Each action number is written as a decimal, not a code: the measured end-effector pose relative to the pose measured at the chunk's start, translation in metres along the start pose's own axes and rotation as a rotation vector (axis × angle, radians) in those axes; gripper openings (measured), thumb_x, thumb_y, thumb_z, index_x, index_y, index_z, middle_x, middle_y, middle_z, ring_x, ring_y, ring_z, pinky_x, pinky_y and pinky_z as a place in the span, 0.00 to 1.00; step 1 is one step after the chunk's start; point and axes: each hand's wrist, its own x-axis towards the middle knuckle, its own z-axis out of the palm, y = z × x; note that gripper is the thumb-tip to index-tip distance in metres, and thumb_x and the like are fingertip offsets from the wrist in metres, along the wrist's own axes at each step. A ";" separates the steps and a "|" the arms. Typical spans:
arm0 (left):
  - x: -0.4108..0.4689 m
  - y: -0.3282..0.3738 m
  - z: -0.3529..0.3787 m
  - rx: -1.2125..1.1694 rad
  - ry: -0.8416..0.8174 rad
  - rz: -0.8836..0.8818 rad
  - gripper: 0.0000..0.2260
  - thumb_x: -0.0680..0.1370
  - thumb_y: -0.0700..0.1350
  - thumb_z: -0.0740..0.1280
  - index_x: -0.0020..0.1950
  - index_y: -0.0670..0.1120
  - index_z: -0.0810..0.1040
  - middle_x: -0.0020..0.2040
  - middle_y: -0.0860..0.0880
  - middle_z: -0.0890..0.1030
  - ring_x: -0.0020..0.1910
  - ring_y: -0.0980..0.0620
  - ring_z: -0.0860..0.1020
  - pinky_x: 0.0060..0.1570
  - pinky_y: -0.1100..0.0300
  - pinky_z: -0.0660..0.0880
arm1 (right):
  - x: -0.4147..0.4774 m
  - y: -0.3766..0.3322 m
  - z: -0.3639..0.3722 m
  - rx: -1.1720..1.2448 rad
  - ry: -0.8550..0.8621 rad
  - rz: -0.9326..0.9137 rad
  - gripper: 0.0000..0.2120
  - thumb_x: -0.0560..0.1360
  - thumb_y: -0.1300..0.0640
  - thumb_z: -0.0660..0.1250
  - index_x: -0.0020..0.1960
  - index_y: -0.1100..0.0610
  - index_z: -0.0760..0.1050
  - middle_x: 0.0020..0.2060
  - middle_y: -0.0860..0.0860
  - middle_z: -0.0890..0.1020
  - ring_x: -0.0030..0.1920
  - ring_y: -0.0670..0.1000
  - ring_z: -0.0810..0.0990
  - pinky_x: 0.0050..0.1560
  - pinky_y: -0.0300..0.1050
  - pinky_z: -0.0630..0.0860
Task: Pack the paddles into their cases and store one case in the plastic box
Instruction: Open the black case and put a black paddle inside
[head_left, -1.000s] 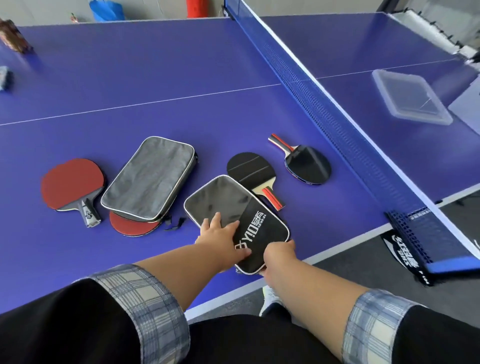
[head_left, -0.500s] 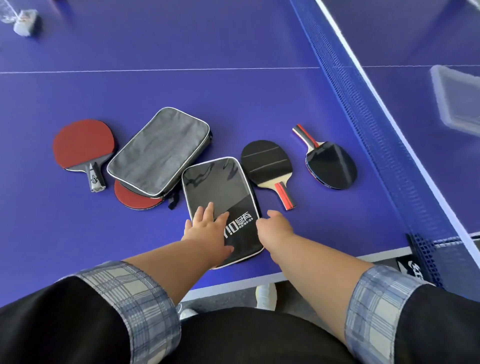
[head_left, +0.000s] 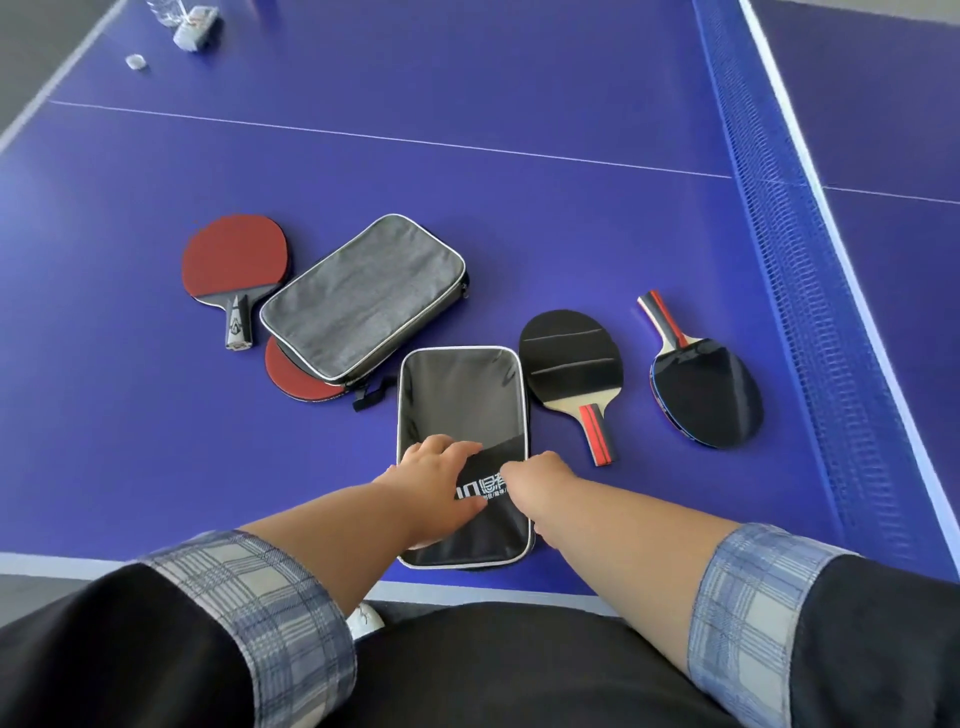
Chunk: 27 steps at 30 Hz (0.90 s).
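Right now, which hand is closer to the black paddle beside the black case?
Right. The right hand is at the right edge of the black case, close to the handle of that black paddle; the left hand rests farther left on the case.

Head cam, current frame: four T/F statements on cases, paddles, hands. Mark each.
1. The left hand and right hand both touch the black rectangular fabric case with white piping. True.
2. The grey rectangular fabric case partly covers a round red-faced paddle. True.
3. Both black-faced paddles lie left of the black case. False: the nearer black-faced paddle and the farther black-faced paddle lie to its right.
4. Every paddle is packed. False: four show outside the cases on the blue table, including a second red-faced paddle.
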 end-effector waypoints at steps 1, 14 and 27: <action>0.000 -0.003 -0.002 -0.028 -0.007 0.000 0.32 0.74 0.64 0.63 0.76 0.62 0.57 0.74 0.53 0.62 0.73 0.46 0.63 0.67 0.45 0.68 | 0.001 -0.001 -0.002 -0.025 -0.023 -0.017 0.08 0.80 0.56 0.60 0.51 0.61 0.71 0.44 0.55 0.74 0.50 0.57 0.72 0.52 0.48 0.73; -0.020 -0.007 -0.028 -0.323 0.134 -0.111 0.38 0.70 0.70 0.62 0.77 0.57 0.59 0.71 0.51 0.67 0.69 0.47 0.68 0.63 0.44 0.72 | -0.058 0.001 0.024 0.173 0.137 -0.163 0.15 0.78 0.50 0.60 0.61 0.56 0.70 0.51 0.52 0.78 0.50 0.56 0.77 0.50 0.49 0.72; -0.091 -0.059 -0.082 -0.648 0.200 0.112 0.39 0.71 0.43 0.65 0.76 0.64 0.51 0.63 0.59 0.74 0.49 0.59 0.81 0.46 0.61 0.80 | -0.131 -0.050 0.097 0.468 -0.120 -0.434 0.18 0.80 0.47 0.54 0.53 0.46 0.83 0.51 0.52 0.87 0.56 0.55 0.84 0.64 0.57 0.77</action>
